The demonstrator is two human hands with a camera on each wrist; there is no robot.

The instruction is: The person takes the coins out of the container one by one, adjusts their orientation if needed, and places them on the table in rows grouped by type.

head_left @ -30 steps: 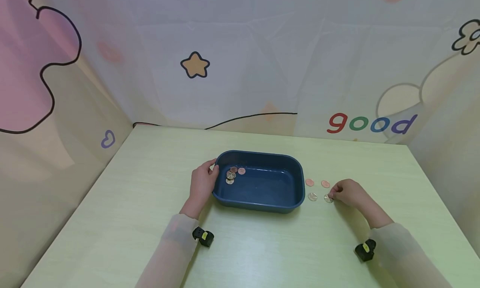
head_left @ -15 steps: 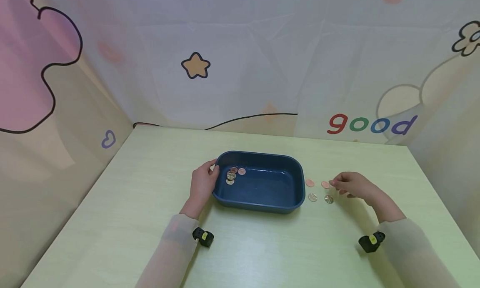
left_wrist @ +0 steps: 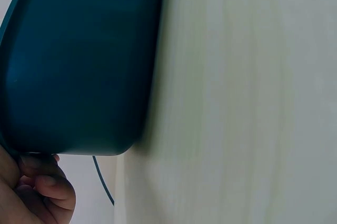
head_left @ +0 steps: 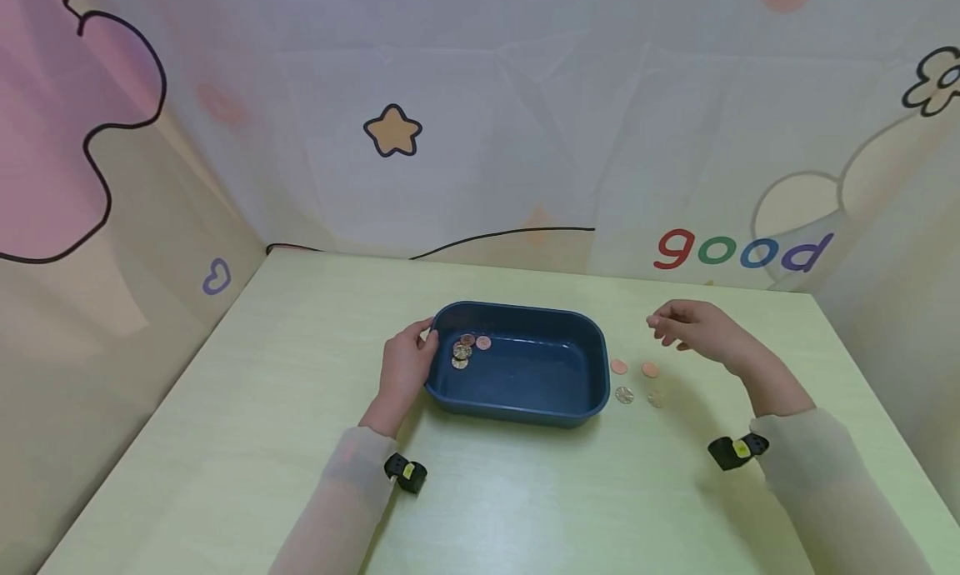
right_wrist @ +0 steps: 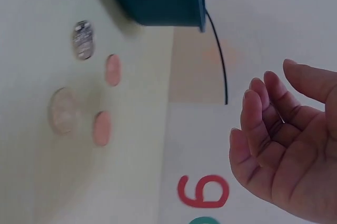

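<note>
My left hand [head_left: 407,367] grips the left end of a dark blue plastic box [head_left: 525,412], thumb at its rim. In the left wrist view the curled fingers [left_wrist: 59,192] lie against the box's end wall. Several copper and gold coins [head_left: 461,352] lie inside near that end, some overlapping. Right of the box, two copper coins [head_left: 650,369] and two paler, shiny coins [head_left: 624,395] rest on the table in a loose square. Above and beyond them hovers my right hand [head_left: 697,329], fingers loosely bent; the right wrist view shows nothing in its palm [right_wrist: 300,161].
The pale green table [head_left: 487,508] carries the box and coins. Behind it hangs a printed cloth backdrop [head_left: 495,142] with a star and the word "good". Each sleeve has a small black wrist camera [head_left: 738,450].
My right hand has left the coin at the lower right, passed over the copper coin and risen away toward the back. The coins on the table and the left hand have stayed put.
</note>
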